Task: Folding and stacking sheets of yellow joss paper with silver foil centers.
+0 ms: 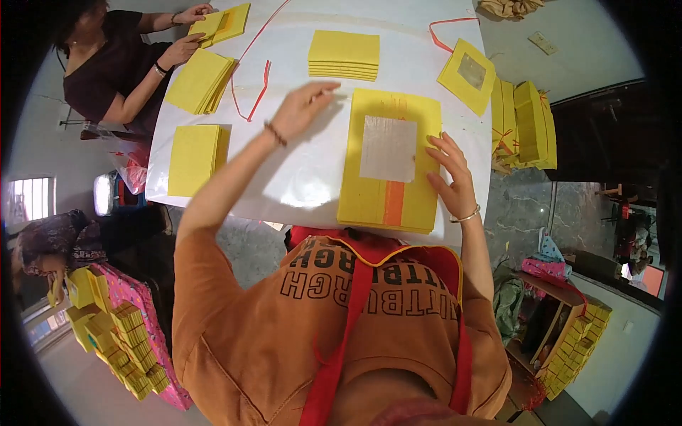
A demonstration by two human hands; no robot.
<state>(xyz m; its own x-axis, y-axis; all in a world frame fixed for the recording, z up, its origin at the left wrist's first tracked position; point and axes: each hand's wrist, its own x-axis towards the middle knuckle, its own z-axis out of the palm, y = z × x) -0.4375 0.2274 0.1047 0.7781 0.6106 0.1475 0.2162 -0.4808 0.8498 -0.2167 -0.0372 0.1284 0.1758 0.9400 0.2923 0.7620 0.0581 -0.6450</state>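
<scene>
A stack of large yellow paper sheets [355,195] lies in front of me on the white table. Its top sheet bears a silvery square [388,149] and an orange stripe [394,202]. My right hand [452,177] rests at the stack's right edge, fingers apart, the fingertips touching or just over the paper. To the left of the stack, above the bare tabletop, my left hand [307,110] holds nothing, its fingers loosely stretched toward the stack's upper left corner. Beyond it sits a pile of folded yellow bundles [344,53].
More yellow stacks lie at left [193,160] and upper left [199,82], near a red ribbon [259,96]. A co-worker's hands [186,46] handle yellow paper there. At the far right lies a yellow packet [469,74]; tied yellow bundles [536,124] stand past the table edge.
</scene>
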